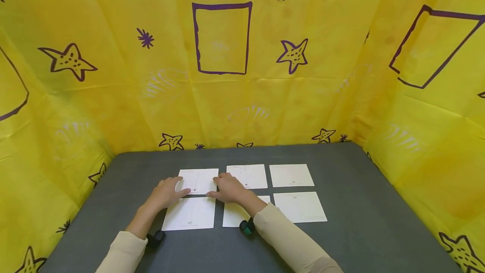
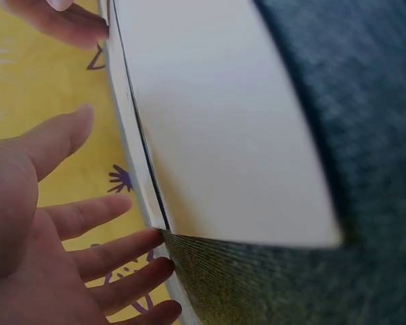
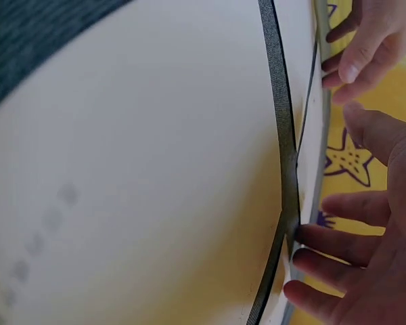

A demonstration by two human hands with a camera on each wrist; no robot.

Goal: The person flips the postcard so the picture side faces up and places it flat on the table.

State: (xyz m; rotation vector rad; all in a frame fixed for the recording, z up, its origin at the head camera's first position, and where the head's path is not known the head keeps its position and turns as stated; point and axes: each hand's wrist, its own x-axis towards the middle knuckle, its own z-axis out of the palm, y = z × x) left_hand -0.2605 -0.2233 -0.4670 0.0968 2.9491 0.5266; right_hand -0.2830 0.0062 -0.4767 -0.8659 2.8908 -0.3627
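White card [image 1: 198,181] framed by two hands, far row, left end

The card lies flat on a dark grey table [image 1: 360,222], upper left in a layout of six: two rows of three. A faint line runs down it, with a small dark mark near its near edge. The left hand [image 1: 169,192] is at its left side, the right hand [image 1: 230,188] at its right, each with fingers extended and thumb spread wide. Both thumbs reach toward the card's near corners; whether the fingertips press on it, I cannot tell.

The upper middle card [image 1: 248,175] is just beside it, its lower left corner covered by the right hand. Beyond that is the upper right card [image 1: 291,175]. Nearer are the lower left card [image 1: 189,214], the lower middle card [image 1: 235,216], partly hidden by the right forearm, and the lower right card [image 1: 300,207]. Yellow cloth [image 1: 219,104] with purple starfish rises behind the table.
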